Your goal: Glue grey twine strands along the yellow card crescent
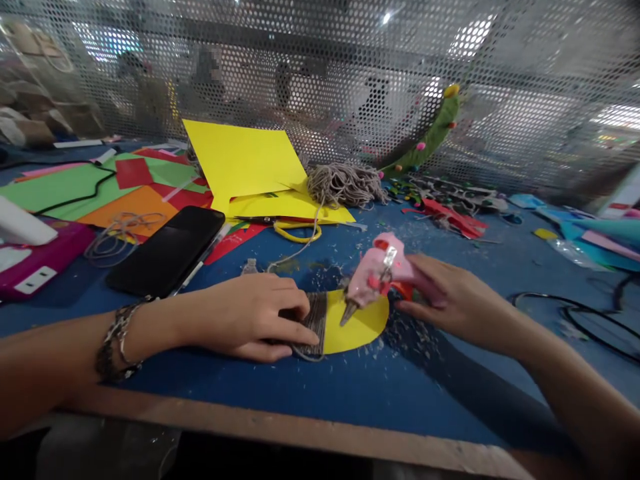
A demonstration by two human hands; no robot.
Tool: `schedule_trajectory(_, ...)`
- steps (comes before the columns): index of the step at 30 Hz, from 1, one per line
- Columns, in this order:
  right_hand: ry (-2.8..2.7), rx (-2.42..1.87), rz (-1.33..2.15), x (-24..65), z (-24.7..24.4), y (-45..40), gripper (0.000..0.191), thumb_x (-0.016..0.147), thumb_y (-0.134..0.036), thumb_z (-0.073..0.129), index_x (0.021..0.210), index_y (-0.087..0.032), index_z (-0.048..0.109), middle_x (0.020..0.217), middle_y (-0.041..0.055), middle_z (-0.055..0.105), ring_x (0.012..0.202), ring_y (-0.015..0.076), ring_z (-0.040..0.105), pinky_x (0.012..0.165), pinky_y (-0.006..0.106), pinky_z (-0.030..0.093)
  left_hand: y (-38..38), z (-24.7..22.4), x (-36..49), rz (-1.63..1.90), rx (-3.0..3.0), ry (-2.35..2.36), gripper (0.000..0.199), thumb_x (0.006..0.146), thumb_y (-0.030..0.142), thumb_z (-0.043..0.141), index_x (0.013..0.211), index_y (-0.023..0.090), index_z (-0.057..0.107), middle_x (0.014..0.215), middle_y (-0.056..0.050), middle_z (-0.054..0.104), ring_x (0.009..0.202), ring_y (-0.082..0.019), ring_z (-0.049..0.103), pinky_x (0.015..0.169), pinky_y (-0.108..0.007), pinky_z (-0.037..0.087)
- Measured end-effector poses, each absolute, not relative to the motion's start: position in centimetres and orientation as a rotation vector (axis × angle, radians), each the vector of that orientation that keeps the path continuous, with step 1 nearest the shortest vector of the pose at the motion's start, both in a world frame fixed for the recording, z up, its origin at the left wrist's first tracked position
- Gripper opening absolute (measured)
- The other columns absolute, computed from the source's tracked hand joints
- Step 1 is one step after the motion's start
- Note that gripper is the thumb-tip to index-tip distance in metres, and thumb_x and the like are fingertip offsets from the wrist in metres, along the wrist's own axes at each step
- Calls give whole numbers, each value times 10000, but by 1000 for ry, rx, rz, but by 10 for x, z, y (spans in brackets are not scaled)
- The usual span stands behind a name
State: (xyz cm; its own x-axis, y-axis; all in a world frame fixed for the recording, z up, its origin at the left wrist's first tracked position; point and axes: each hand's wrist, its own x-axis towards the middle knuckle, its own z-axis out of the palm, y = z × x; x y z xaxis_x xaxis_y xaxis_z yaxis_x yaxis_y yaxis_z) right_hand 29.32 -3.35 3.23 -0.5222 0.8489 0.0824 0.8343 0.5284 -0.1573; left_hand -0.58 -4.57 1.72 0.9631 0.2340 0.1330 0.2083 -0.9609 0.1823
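Observation:
My left hand [265, 317] presses down on a rounded yellow paper piece [367, 327], its fingers bent over the left part. Rows of grey-brown yarn [316, 317] cover the middle of that piece, and a loose loop of yarn shows below the fingertips. My palm hides the piece's left end. Gripped by its handle in my right hand [450, 300] is a pink glue gun [377, 270]. Its metal nozzle points down, just over the bare yellow paper beside the yarn edge. From a skein of yarn [345, 185] a strand runs down toward my left hand.
Yellow sheets [250, 160] and yellow-handled scissors [300, 233] lie behind. A black phone [167, 250], coloured papers [55, 187] and a purple power strip [45, 257] are at left. Red scraps [455, 217] and a black cable [595, 320] lie right. A perforated metal screen [330, 93] stands behind.

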Motion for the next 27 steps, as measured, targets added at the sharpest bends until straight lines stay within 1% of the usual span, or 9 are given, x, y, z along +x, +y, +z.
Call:
schedule_trajectory(4, -2701, -1276, 112, 289, 21, -38, 385, 790, -524, 426, 983, -194, 475, 948, 119, 586, 808, 234, 568, 650, 348, 457, -45, 15, -7, 236, 2929, 331, 272, 862, 245, 446, 1109, 218, 557, 1010, -80, 538, 837, -199, 498, 751, -325, 377)
schedule_trajectory(6, -2717, -1235, 71, 290, 18, -38, 436, 806, -520, 399, 1054, -170, 478, 1027, 141, 581, 868, 249, 580, 680, 357, 472, -45, 14, -7, 242, 2928, 337, 273, 863, 251, 444, 1109, 217, 558, 1013, -80, 538, 833, -200, 494, 747, -328, 375)
schedule_trajectory(8, -2734, -1213, 33, 291, 15, -39, 481, 816, -520, 374, 1101, -146, 476, 1063, 158, 578, 896, 261, 584, 690, 368, 481, -45, 14, -7, 239, 2924, 341, 270, 865, 254, 439, 1102, 216, 563, 1013, -83, 543, 836, -201, 493, 750, -328, 377)
schedule_trajectory(14, -2769, -1197, 11, 292, 12, -37, 479, 825, -499, 362, 1107, -132, 487, 1049, 172, 589, 883, 275, 589, 665, 391, 490, -45, 16, -5, 222, 2903, 345, 274, 868, 256, 429, 1105, 218, 563, 1010, -86, 552, 848, -203, 494, 762, -328, 384)
schedule_trajectory(18, -2778, -1171, -63, 292, 12, -37, 447, 835, -467, 365, 1102, -129, 486, 1024, 165, 596, 842, 253, 600, 644, 361, 492, -45, 16, -6, 234, 2902, 338, 275, 864, 250, 439, 1103, 209, 570, 1007, -88, 549, 840, -202, 493, 757, -331, 381)
schedule_trajectory(23, -2784, -1053, -236, 291, 13, -38, 386, 858, -407, 350, 1082, -122, 481, 982, 149, 615, 807, 226, 614, 621, 321, 499, -45, 16, -6, 246, 2911, 328, 269, 866, 244, 443, 1101, 209, 569, 1000, -87, 548, 837, -197, 490, 751, -322, 381)
schedule_trajectory(27, -2774, -974, -371, 292, 13, -38, 355, 869, -362, 346, 1077, -102, 468, 985, 155, 617, 803, 213, 622, 617, 296, 504, -46, 16, -6, 248, 2908, 329, 274, 862, 229, 449, 1108, 205, 567, 1002, -90, 542, 851, -202, 491, 762, -329, 379)
